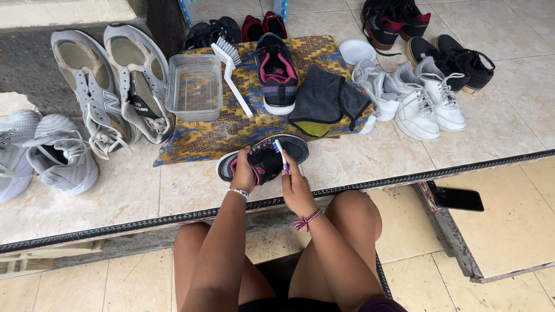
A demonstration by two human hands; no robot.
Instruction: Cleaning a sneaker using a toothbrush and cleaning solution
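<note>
A: What is being held?
B: A dark sneaker [263, 159] is being gripped by the left hand [244, 172], fingers closed on its collar; a toothbrush [281, 155] is being pinched in the right hand [296, 188].

A: Which step?
B: Scrubbing, seemingly; bristles are being laid against the upper, so short strokes are called for.

A: Orientation?
B: It is lying on tile just beyond both hands, before the patterned cloth [231, 130], long axis left-right, toe apparently rightward.
</note>
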